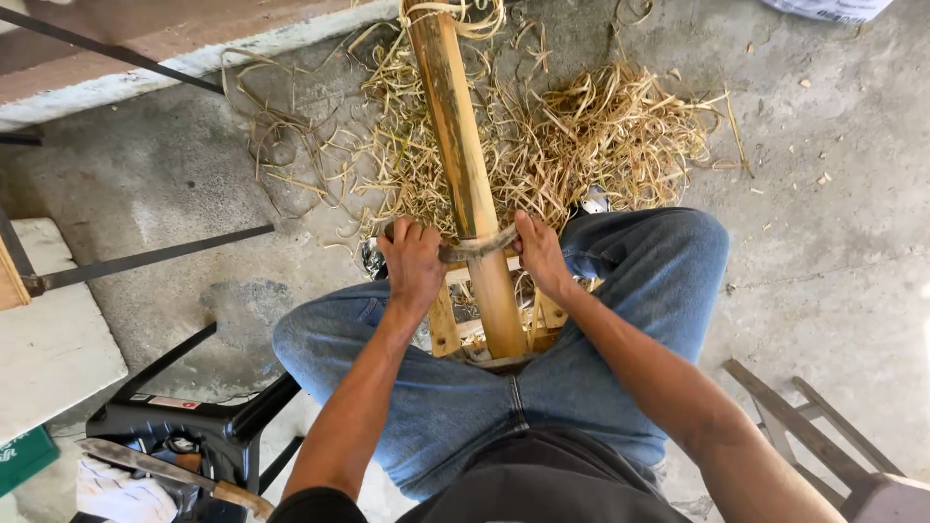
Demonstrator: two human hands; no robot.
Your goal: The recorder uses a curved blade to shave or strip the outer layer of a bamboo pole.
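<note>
A long bamboo pole (457,136) runs away from me between my knees, resting on a low wooden frame (448,324). A curved two-handled blade (477,248) lies across the pole. My left hand (412,261) grips its left handle and my right hand (539,252) grips its right handle. Both hands sit on either side of the pole, just above my blue jeans (630,281).
A heap of pale bamboo shavings (591,136) covers the concrete floor ahead. At lower left a black plastic stool (203,426) holds a large knife (165,467) with a wooden handle. A wooden chair (823,436) stands at lower right. A white slab (48,339) lies at left.
</note>
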